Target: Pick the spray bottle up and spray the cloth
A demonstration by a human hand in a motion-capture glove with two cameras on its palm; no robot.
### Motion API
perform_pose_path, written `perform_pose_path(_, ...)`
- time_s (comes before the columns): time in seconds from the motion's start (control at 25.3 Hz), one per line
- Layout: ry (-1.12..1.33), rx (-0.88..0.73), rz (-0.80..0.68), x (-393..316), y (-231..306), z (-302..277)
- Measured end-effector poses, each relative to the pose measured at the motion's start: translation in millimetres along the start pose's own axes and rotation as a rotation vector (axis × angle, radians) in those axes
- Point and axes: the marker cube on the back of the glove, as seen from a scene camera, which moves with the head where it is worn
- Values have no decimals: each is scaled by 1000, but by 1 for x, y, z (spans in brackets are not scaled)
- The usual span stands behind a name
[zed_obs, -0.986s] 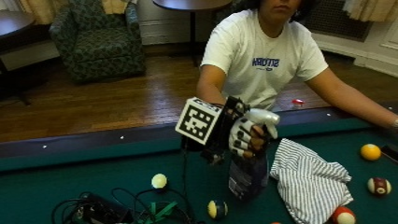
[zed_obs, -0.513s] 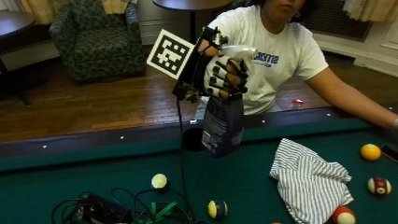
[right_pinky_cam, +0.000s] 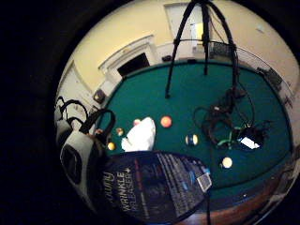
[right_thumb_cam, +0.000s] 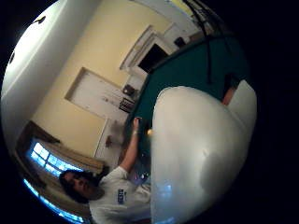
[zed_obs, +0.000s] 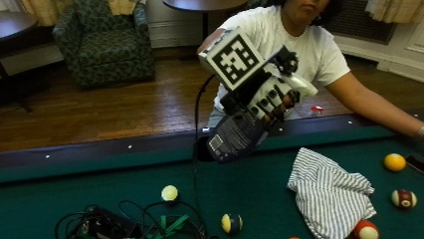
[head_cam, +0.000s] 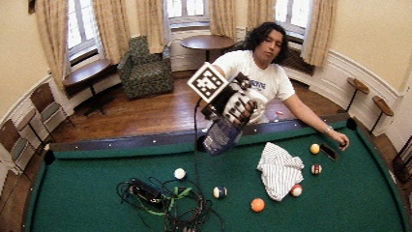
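Observation:
In the outside view my gloved right hand (zed_obs: pixel 268 94) grips the white head of a dark blue spray bottle (zed_obs: pixel 235 134), holding it tilted in the air above the near rail of the pool table. The striped cloth (zed_obs: pixel 331 191) lies crumpled on the green felt, lower and to the right of the bottle. The wide outside view shows the same: hand (head_cam: pixel 235 101), bottle (head_cam: pixel 221 135), cloth (head_cam: pixel 279 169). The bottle's label (right_pinky_cam: pixel 154 187) fills the little finger side view, with the cloth (right_pinky_cam: pixel 140 136) far below. The bottle's white head (right_thumb_cam: pixel 196 154) blocks most of the thumb side view.
Several pool balls lie around the cloth, among them a yellow one (zed_obs: pixel 395 162) and a red striped one (zed_obs: pixel 403 198). A cream ball (zed_obs: pixel 169 192) and a tangle of cables (zed_obs: pixel 126 224) lie to the left. The person's bare hand (head_cam: pixel 338 140) rests on the felt at the far right.
My hand has lifted the spray bottle from beside the cloth up into the air, and the bottle now tilts, its base swung down to the left.

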Motion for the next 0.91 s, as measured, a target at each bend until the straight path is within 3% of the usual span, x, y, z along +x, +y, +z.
perform_pose_path(0.32,140,-370,87,-15,1,76)
perform_pose_path(0.91,467,-732,169,-4,29,199)
